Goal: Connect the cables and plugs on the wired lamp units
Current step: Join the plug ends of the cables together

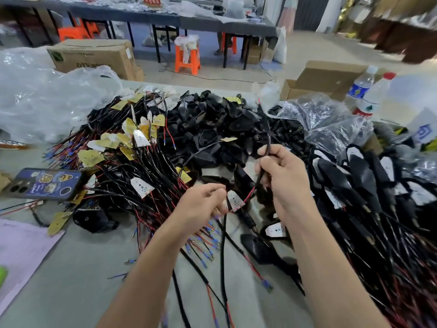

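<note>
My right hand (282, 176) grips a thin black cable (268, 138) that runs up out of the fist; a red wire (249, 196) leaves the fist's underside. My left hand (201, 204) pinches a small white lamp board (234, 201) where that red wire ends, and a black sleeved cable (223, 245) hangs down from it. Beneath both hands lies a heap of wired lamp units (132, 147) with yellow and white boards and red and black leads. Black lamp housings (212, 121) are piled behind the hands.
A phone (45, 184) lies at the left by pink paper (21, 252). Finished black units (369, 185) fill the right side. Plastic bags (47, 95), two bottles (364, 91) and cardboard boxes (326, 79) line the far edge. Loose blue-tipped leads (203, 242) trail toward me.
</note>
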Motion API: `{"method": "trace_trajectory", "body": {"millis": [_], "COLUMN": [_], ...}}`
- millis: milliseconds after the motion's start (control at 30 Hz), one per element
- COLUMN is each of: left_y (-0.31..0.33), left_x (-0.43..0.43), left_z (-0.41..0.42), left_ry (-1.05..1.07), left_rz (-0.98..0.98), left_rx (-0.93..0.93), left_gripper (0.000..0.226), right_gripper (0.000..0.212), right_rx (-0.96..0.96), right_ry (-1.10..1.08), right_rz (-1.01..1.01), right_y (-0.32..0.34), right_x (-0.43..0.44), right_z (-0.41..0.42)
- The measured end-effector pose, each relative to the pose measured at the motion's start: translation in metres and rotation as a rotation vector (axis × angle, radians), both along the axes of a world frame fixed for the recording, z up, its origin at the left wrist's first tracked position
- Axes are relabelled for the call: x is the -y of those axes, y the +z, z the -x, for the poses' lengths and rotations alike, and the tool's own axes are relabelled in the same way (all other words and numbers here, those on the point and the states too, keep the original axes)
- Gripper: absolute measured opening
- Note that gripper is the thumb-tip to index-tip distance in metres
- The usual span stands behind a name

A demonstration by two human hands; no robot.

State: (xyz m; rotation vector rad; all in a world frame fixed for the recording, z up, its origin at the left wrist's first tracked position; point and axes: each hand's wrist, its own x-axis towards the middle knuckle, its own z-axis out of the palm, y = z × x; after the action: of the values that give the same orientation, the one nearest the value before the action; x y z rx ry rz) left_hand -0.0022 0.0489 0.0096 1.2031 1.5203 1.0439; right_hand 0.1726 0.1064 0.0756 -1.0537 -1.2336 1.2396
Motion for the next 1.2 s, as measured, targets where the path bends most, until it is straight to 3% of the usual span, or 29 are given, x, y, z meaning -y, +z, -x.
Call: {"method": "trace_trajectory", "body": {"millis": [133,233,333,400,467,500,600,700,833,900,1000,1100,1200], "left_y": [-0.008,-0.005,0.009,0.014,0.012,0.010,0.001,-0.012,-0.023,-0.025,-0.014,0.006,0.015], "left_x": [-0.008,-0.027,-0.038,-0.040,-0.041,-0.043,-0.054,-0.076,-0.084,-0.081,-0.066,-0.035,-0.007], "left_z": [0.017,0.027,0.045,0.056,0.050,0.041,0.006,-0.011,-0.008,-0.005,-0.004,-0.008,-0.013], "left_ry": [0.156,0.166,0.332,0.436,0.473,0.479,0.275,-0.048,-0.051,0.016,0.093,0.113,0.161], "left_rz": [-0.076,-0.117,-0.141,-0.083,-0.021,-0.081,-0.350,-0.232,-0.201,-0.186,-0.209,-0.331,-0.229], "left_rx": [-0.405,-0.480,-0.504,-0.510,-0.693,-0.773,-0.827,-0.984,-1.143,-1.043,-0.599,-0.419,-0.113], "left_gripper": [0.041,0.058,0.069,0.067,0.059,0.055,0.046,0.049,0.031,0.029,0.036,0.037,0.038], "right_gripper": [0.031,0.031,0.031,0.030,0.029,0.030,0.028,0.018,0.014,0.011,0.025,0.028,0.023], "right_rx": [-0.022,-0.003,0.007,0.009,0.002,-0.009,-0.025,-0.019,-0.058,-0.056,0.024,0.117,0.084], "right_ry": [-0.048,0.007,0.043,0.039,0.026,0.023,0.031,0.067,0.110,0.128,0.198,0.212,0.170], "right_rz": [0.019,0.025,0.032,0.043,0.063,0.077,0.113,0.146,0.183,0.182,0.157,0.103,0.073], "right_y": [0.004,0.002,-0.005,-0.011,-0.016,-0.018,-0.022,-0.024,-0.025,-0.027,-0.033,-0.036,-0.036], "right_x": [-0.001,0.005,0.015,0.020,0.023,0.025,0.030,0.034,0.037,0.038,0.036,0.033,0.032], "right_z": [-0.017,-0.023,-0.028,-0.033,-0.036,-0.036,-0.033,-0.036,-0.042,-0.042,-0.038,-0.030,-0.021]}}
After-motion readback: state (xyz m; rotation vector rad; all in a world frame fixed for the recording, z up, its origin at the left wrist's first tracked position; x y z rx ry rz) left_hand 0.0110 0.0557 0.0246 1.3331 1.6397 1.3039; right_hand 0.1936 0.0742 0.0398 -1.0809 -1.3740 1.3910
